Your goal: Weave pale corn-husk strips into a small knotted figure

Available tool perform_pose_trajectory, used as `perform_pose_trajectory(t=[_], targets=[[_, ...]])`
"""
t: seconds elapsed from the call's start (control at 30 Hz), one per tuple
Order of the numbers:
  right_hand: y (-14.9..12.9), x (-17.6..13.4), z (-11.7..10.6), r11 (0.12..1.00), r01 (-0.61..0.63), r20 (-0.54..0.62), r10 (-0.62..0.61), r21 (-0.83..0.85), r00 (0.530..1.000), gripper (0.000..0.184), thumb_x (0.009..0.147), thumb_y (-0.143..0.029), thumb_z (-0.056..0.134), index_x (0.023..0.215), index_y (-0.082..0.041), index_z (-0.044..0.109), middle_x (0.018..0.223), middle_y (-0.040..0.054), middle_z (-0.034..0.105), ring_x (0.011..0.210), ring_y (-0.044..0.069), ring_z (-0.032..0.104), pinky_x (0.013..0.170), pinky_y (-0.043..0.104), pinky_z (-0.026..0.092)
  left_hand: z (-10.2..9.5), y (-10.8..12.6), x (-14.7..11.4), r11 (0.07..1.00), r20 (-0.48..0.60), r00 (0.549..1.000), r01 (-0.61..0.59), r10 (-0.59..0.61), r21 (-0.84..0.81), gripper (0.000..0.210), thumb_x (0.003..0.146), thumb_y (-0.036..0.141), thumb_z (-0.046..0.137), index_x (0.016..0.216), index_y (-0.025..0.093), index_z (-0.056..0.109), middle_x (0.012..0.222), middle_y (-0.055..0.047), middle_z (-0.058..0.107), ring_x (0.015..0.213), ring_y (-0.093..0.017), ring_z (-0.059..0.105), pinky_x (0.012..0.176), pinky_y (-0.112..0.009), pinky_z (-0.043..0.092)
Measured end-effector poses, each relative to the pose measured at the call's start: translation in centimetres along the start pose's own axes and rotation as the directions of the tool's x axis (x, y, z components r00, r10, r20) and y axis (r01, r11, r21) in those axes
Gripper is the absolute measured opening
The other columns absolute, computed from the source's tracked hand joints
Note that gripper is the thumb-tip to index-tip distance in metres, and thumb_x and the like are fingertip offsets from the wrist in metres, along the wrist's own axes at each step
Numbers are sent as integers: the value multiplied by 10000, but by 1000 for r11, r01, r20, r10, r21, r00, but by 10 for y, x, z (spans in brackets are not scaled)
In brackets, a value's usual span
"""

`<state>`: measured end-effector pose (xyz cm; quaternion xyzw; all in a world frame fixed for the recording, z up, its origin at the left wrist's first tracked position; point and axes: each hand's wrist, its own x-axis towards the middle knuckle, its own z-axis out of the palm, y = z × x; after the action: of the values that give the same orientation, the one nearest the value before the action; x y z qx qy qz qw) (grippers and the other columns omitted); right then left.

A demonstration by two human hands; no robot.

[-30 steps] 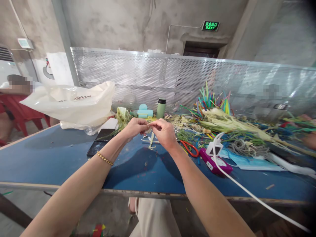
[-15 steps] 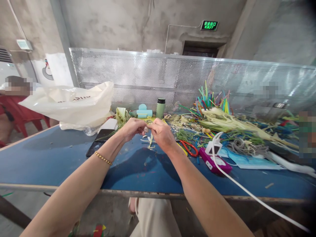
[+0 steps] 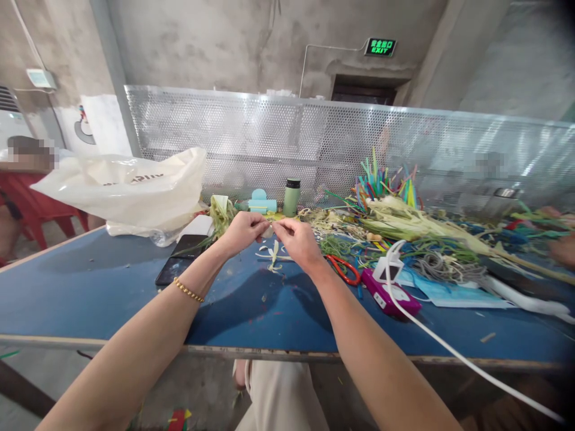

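Note:
My left hand (image 3: 245,232), above the middle of the table, is closed with thumb and fingertips pinched together. Facing it, almost tip to tip, my right hand (image 3: 299,239) is closed in a pinch too. Something small and pale shows between the fingertips, too small to make out. Just below the hands is a pale, star-shaped knot of leaf strips (image 3: 273,257), with thin strip ends spreading sideways. Red-handled scissors (image 3: 345,269) rest right of my right hand. Left of my left forearm lies a black phone (image 3: 173,269).
The blue table (image 3: 135,299) holds a white plastic bag (image 3: 135,185), a green bottle (image 3: 291,197), dried husks (image 3: 404,218), coloured strips (image 3: 381,185), a purple power strip (image 3: 390,293) with a white cable and a blue mask (image 3: 458,290). A perforated metal screen (image 3: 251,131) stands behind.
My hands were touching at the fingertips and are now slightly apart, with the right hand's fingers turned more toward the left hand. At the far right edge, another person's hand appears.

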<state>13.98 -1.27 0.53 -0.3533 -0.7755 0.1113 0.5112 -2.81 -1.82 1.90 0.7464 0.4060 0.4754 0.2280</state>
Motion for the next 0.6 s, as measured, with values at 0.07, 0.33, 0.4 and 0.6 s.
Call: perform_pose_trajectory(t=[0.07,0.33,0.4,0.6], targets=[[1,0,0,1000,-22,9,22,-4,1000,183,856,-253,589,739,-151,687,652,26,660,628,145,580,615,253,424,0,1,0,997,16,999,-34,33,74,269,833,225,548,580,135,574,499,6,543,496,-83,421,511,-221,303],[2,-1,2,955,102,9,-103,-280,995,134,841,-164,575,723,-162,638,701,36,623,665,155,543,650,269,381,1,2,-2,992,8,999,-39,38,124,305,838,225,553,544,143,556,483,8,540,494,-85,438,523,-225,320],[1,-1,2,931,159,1,-167,-329,986,139,846,-149,558,724,-166,621,719,36,597,682,158,529,660,270,380,2,3,-3,1000,11,1000,22,-22,20,287,840,224,561,565,142,562,479,7,540,482,-86,451,514,-222,332],[-2,-4,1,903,238,24,-246,-358,969,144,868,-127,523,750,-172,593,753,38,562,720,168,529,690,274,387,4,3,-4,958,104,984,166,-145,-235,318,859,261,577,564,142,558,464,10,514,444,-84,475,471,-214,348]])
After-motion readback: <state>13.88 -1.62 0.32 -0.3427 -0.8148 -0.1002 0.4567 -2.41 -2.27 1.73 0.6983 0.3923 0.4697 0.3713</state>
